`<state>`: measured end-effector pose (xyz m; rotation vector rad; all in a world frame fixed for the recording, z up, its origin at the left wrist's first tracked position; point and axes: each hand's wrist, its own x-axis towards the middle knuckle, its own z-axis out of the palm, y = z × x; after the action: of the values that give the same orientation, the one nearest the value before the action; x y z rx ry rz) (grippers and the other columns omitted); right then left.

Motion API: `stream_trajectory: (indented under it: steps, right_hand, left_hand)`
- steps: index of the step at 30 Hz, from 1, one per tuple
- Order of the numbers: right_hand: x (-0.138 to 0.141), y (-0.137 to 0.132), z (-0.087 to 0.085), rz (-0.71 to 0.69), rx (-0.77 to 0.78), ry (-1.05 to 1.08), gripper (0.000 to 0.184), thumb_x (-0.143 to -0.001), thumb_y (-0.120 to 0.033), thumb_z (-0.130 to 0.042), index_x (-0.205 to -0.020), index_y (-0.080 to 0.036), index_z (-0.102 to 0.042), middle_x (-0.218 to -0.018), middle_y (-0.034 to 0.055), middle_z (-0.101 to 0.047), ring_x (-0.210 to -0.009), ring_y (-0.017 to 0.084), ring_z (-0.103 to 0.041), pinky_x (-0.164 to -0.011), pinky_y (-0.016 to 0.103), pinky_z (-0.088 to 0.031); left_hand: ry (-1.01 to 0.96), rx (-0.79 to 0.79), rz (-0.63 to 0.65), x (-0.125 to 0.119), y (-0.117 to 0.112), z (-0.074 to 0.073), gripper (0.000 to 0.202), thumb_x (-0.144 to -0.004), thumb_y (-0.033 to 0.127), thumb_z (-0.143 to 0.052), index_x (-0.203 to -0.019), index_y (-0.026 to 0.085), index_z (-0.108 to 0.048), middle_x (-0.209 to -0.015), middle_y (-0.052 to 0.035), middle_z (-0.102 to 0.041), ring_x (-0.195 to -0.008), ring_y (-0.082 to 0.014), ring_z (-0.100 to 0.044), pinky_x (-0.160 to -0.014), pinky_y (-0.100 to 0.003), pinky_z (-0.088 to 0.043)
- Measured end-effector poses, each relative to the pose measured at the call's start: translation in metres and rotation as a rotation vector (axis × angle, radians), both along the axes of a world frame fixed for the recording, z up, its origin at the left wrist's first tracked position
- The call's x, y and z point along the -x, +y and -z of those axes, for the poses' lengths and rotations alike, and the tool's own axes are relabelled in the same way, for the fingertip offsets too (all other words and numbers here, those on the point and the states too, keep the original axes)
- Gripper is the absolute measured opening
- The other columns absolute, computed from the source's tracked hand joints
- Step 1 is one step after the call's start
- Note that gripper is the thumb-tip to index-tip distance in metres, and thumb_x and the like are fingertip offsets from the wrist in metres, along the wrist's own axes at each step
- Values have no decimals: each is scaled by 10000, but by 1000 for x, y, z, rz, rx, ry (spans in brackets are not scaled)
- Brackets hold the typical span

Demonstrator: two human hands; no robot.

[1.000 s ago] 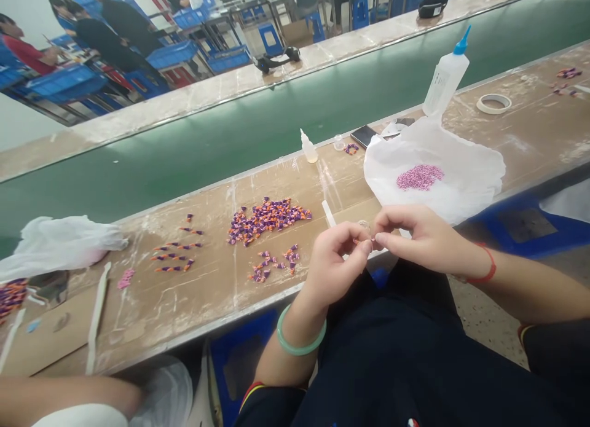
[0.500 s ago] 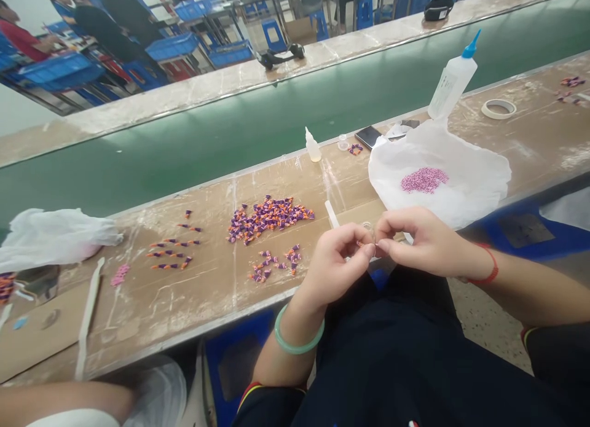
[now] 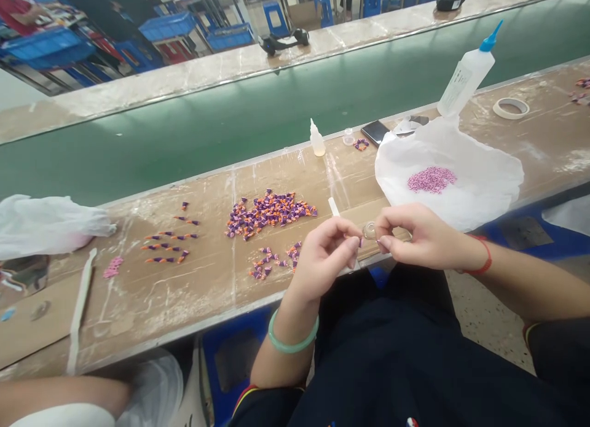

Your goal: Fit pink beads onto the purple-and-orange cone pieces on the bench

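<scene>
My left hand (image 3: 325, 255), above a green bangle, is closed in a pinch on a small purple piece (image 3: 360, 242) that shows at its fingertips. Just to the right, my right hand (image 3: 410, 236) pinches thumb against forefinger; whatever lies between them is too small to name. A narrow gap parts the two hands at the table's front edge. Behind them are a small clear round dish (image 3: 369, 230) and a white stick (image 3: 334, 207). Left of my hands lies a heap of purple and orange pieces (image 3: 270, 213), with a smaller cluster (image 3: 262, 264) in front.
Pink beads (image 3: 432, 180) lie on a white plastic sheet (image 3: 488, 175), with a large blue-tipped bottle (image 3: 468, 77) behind. A small dropper bottle (image 3: 317, 141), a phone (image 3: 375, 132) and a tape roll (image 3: 511, 109) stand farther back. Another person's arm (image 3: 59, 399) is at lower left.
My hands have drawn apart; their fingertips were together before. The purple piece now shows in my left fingertips. The camera view has shifted slightly.
</scene>
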<state>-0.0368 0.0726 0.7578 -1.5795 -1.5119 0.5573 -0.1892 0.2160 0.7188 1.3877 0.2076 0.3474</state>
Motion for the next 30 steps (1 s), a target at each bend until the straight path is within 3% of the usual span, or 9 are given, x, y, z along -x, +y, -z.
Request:
stream_trajectory:
  steps: [4,7,10,13,19,25,28,30]
  right_hand:
    - [-22,8,10,-79,82,-320,150,-780,-117,-517,-661,-190,-460,-593,-36,-484,-543,91,-412,-541,211,-323]
    - [-32,19,19,-130,284,-628,217,-783,-116,-521,-611,-195,-414,-563,-24,-446,-536,108,-337,-548,247,-254]
    - [-32,30,24,-189,479,-842,181,-812,-111,-520,-648,-180,-487,-587,11,-505,-548,127,-340,-559,267,-224]
    - [-30,38,25,-236,544,-947,166,-861,-131,-508,-706,-159,-560,-637,47,-577,-568,143,-391,-568,277,-217]
    - [-30,43,25,-296,560,-997,199,-907,-175,-509,-730,-151,-597,-642,61,-615,-574,159,-455,-567,288,-196]
    - [-33,41,27,-294,446,-969,180,-844,-123,-540,-670,-166,-557,-567,26,-553,-523,140,-404,-557,293,-189]
    - [-35,37,25,-213,333,-879,190,-812,-124,-537,-633,-182,-510,-564,10,-518,-527,130,-382,-551,283,-213]
    - [-34,32,21,-145,248,-702,176,-803,-139,-536,-638,-189,-504,-578,1,-524,-538,127,-406,-550,269,-261]
  left_hand:
    - [44,32,-75,9,10,18,255,-840,389,-757,-904,160,-663,-613,21,-632,-515,-89,-608,-504,-182,-491]
    - [133,86,-41,14,10,33,279,-798,397,-797,-846,146,-684,-617,-6,-673,-542,-110,-655,-528,-193,-529]
    - [204,144,0,17,7,44,317,-753,418,-830,-820,140,-694,-622,-19,-694,-555,-122,-676,-546,-201,-547]
    - [225,161,19,19,5,49,325,-739,422,-840,-813,138,-700,-619,-20,-698,-564,-120,-680,-560,-199,-551]
    - [232,153,15,19,7,49,330,-736,421,-838,-824,135,-701,-623,-20,-693,-577,-122,-677,-582,-209,-556]
    - [216,161,-38,17,7,51,346,-714,427,-853,-810,134,-697,-630,-14,-677,-551,-117,-657,-562,-221,-557]
    - [163,173,-82,16,6,53,329,-718,417,-856,-789,135,-703,-625,-11,-677,-536,-109,-649,-543,-210,-558]
    - [110,182,-113,15,5,51,300,-733,399,-851,-795,140,-714,-630,-17,-692,-546,-117,-664,-547,-213,-569]
